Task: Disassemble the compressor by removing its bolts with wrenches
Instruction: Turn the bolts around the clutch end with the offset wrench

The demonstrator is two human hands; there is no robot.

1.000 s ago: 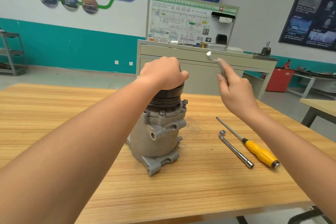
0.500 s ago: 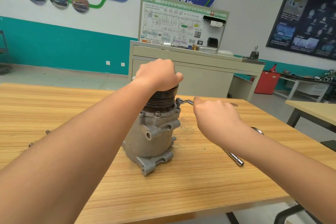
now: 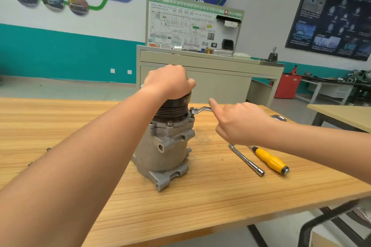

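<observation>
Lowered since earlier, ring wrench point(image 3: 201, 109), gripped by right hand point(image 3: 241, 122), seats on a flange bolt point(image 3: 193, 111) of the compressor point(image 3: 164, 150), just beside left hand point(image 3: 168, 82) clamping its pulley point(image 3: 172, 108); shallow seating might slip, rounding the bolt.

Ahead of me, white wall with a teal lower band point(image 3: 122, 16), beige metal cabinet point(image 3: 210, 84) carrying a wiring-diagram board point(image 3: 180, 26); dark poster point(image 3: 331, 18) to my right, pale grey floor point(image 3: 60, 90)
</observation>
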